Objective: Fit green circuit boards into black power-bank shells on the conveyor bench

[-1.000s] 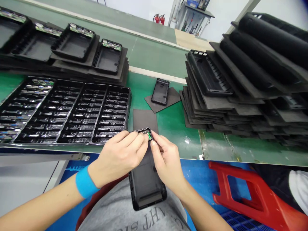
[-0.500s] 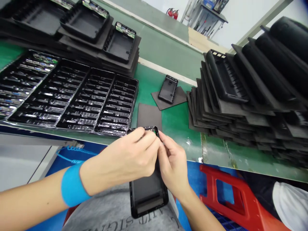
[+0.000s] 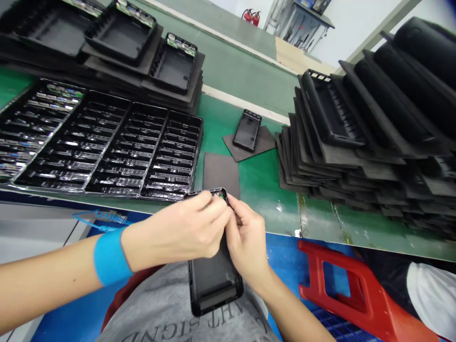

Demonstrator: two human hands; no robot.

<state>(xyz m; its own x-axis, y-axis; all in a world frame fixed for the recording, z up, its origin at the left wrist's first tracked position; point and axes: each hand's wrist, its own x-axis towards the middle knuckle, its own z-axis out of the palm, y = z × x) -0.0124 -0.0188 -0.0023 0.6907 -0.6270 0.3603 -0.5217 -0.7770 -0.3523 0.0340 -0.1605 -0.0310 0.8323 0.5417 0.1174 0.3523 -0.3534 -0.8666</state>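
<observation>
Black casing (image 3: 215, 280) in both hands, held at an angle over the lap, open side up, its far end near the front edge of the worktop (image 3: 263, 199). Right hand (image 3: 249, 237) closed on the far right corner and side wall, thumb and fingers gripping. Left hand (image 3: 187, 230), blue band (image 3: 112, 256) at the wrist, comes across from the side, fingers bunched at the casing's far end. Whether they pinch or only press, I cannot tell; the knuckles hide it.

A bit of green circuit board (image 3: 223, 194) peeks out there, inside the rim. My reading: the step in hand is seating that board in the end of the casing. Finished look probably as in the casing with a board (image 3: 174, 69) on the pile at upper left, green strip along its end.

Next move, I judge, calls for steady support from the right hand while the left evens the board down along the wall; a skewed edge could catch. How far in it sits is hidden.

Nearby: tray (image 3: 154, 152) to the left, boards in its leftmost column; flat grey sheet (image 3: 221, 172) just beyond the hands.
</observation>
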